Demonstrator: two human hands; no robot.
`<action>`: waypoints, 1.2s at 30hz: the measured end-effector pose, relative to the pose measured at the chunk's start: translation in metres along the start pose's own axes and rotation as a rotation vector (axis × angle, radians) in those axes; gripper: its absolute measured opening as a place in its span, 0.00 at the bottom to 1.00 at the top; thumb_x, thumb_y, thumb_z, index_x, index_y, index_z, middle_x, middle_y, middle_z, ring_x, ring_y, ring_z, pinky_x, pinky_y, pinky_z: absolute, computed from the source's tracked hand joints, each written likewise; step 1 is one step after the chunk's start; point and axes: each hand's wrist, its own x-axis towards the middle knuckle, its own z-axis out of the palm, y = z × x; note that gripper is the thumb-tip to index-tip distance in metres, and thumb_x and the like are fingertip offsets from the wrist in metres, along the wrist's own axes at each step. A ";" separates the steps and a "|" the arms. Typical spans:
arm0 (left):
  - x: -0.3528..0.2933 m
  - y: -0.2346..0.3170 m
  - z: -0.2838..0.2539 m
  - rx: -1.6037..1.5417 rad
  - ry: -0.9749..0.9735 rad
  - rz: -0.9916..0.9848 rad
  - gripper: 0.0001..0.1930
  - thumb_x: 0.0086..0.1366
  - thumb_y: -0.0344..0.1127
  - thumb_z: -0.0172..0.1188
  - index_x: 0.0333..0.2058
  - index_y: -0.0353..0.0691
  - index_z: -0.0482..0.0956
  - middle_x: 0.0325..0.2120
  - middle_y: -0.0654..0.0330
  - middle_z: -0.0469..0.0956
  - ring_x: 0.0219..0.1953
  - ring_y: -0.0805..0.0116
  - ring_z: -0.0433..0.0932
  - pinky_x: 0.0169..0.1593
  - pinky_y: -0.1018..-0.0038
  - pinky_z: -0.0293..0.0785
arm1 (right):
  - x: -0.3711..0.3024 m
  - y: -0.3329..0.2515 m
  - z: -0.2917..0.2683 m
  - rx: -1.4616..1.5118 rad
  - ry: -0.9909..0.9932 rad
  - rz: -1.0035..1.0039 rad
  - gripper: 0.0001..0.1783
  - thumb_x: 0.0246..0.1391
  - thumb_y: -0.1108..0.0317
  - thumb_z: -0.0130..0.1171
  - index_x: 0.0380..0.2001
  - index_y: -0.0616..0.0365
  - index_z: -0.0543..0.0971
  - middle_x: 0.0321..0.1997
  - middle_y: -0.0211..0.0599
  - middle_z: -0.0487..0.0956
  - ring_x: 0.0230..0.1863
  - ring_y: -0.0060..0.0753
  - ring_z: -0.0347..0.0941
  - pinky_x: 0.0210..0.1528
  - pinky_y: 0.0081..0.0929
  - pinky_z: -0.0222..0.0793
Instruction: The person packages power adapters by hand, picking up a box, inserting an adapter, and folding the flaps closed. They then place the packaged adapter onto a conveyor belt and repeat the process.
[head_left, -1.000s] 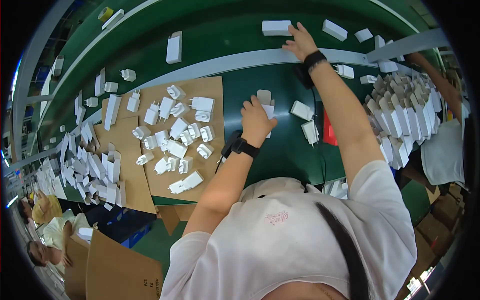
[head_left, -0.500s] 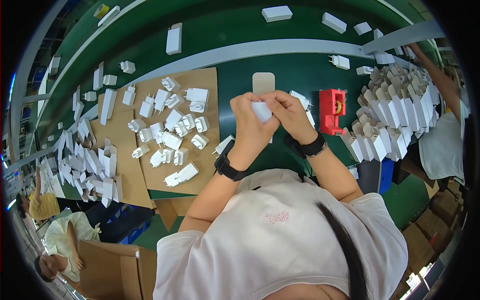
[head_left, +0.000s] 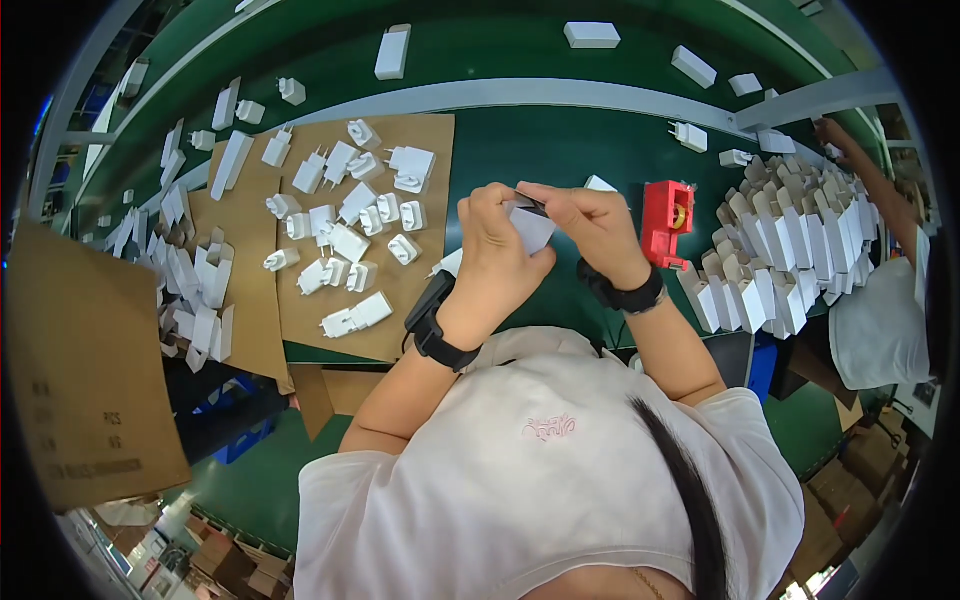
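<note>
A small white carton (head_left: 535, 232) is held above the green table between my two hands. My left hand (head_left: 497, 245) wraps around its side with the fingers closed. My right hand (head_left: 600, 228) pinches its upper edge, thumb and fingertips by a narrow dark gap there. Most of the carton is covered by my fingers. White plug adapters (head_left: 347, 243) lie loose on a brown cardboard sheet (head_left: 420, 325) to my left. Right of my hands stands a red tape dispenser (head_left: 660, 225). Part of another white piece (head_left: 600, 184) shows behind my right hand.
Rows of open white cartons (head_left: 770, 245) crowd the table's right side; more cartons (head_left: 205, 285) are heaped at left. A large brown box (head_left: 90, 370) fills the lower left. Beyond a grey rail (head_left: 560, 93), cartons and adapters lie on a green surface. Another person's arm (head_left: 870, 165) reaches in at far right.
The carton's brown flap beyond my hands is out of sight, and a dark gap shows at its upper edge. The large brown box has risen at left, hiding the people there. The view shifted slightly.
</note>
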 end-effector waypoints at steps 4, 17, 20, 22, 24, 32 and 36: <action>-0.006 0.000 -0.003 -0.080 -0.032 0.007 0.33 0.40 0.25 0.62 0.43 0.35 0.50 0.37 0.49 0.57 0.37 0.55 0.66 0.40 0.67 0.67 | -0.004 -0.011 0.000 0.001 0.001 0.097 0.14 0.48 0.74 0.57 0.41 0.58 0.78 0.27 0.25 0.78 0.24 0.07 0.64 0.26 0.08 0.59; 0.003 -0.001 0.000 -0.188 -0.038 -0.030 0.33 0.36 0.20 0.60 0.44 0.34 0.55 0.39 0.47 0.60 0.40 0.48 0.62 0.42 0.62 0.64 | -0.011 0.000 -0.001 0.044 -0.022 0.024 0.12 0.47 0.75 0.56 0.38 0.64 0.78 0.46 0.43 0.76 0.43 0.24 0.74 0.42 0.18 0.69; 0.006 -0.011 0.002 -0.091 -0.057 0.023 0.34 0.36 0.21 0.61 0.45 0.34 0.55 0.40 0.47 0.60 0.40 0.47 0.62 0.42 0.62 0.64 | -0.006 0.004 -0.001 -0.205 -0.063 -0.100 0.13 0.46 0.75 0.58 0.38 0.63 0.78 0.47 0.42 0.76 0.40 0.25 0.75 0.42 0.20 0.70; 0.006 -0.020 0.003 0.052 -0.081 0.044 0.38 0.39 0.27 0.67 0.47 0.33 0.52 0.40 0.47 0.61 0.42 0.54 0.65 0.44 0.65 0.66 | 0.006 0.002 0.000 -0.178 -0.088 0.058 0.15 0.44 0.75 0.59 0.39 0.61 0.78 0.43 0.40 0.78 0.38 0.24 0.75 0.41 0.20 0.70; 0.017 -0.025 0.000 -0.112 -0.048 -0.081 0.40 0.39 0.29 0.68 0.49 0.32 0.52 0.41 0.46 0.61 0.44 0.51 0.64 0.46 0.64 0.64 | 0.032 0.009 0.001 -0.198 -0.118 0.088 0.15 0.44 0.74 0.59 0.39 0.60 0.78 0.41 0.38 0.78 0.36 0.22 0.74 0.40 0.20 0.70; 0.035 -0.066 -0.058 -0.405 0.202 -0.431 0.34 0.48 0.31 0.64 0.52 0.34 0.55 0.43 0.50 0.65 0.46 0.60 0.66 0.49 0.67 0.64 | 0.237 0.133 -0.091 -0.356 0.472 0.188 0.22 0.48 0.62 0.57 0.46 0.60 0.72 0.40 0.42 0.75 0.41 0.35 0.72 0.40 0.33 0.70; 0.025 -0.083 -0.069 -0.444 0.256 -0.528 0.31 0.50 0.29 0.62 0.51 0.36 0.56 0.42 0.52 0.66 0.46 0.62 0.67 0.48 0.69 0.64 | 0.288 0.136 -0.001 -1.041 0.277 -0.091 0.39 0.39 0.46 0.60 0.53 0.55 0.66 0.51 0.51 0.70 0.57 0.52 0.59 0.61 0.55 0.41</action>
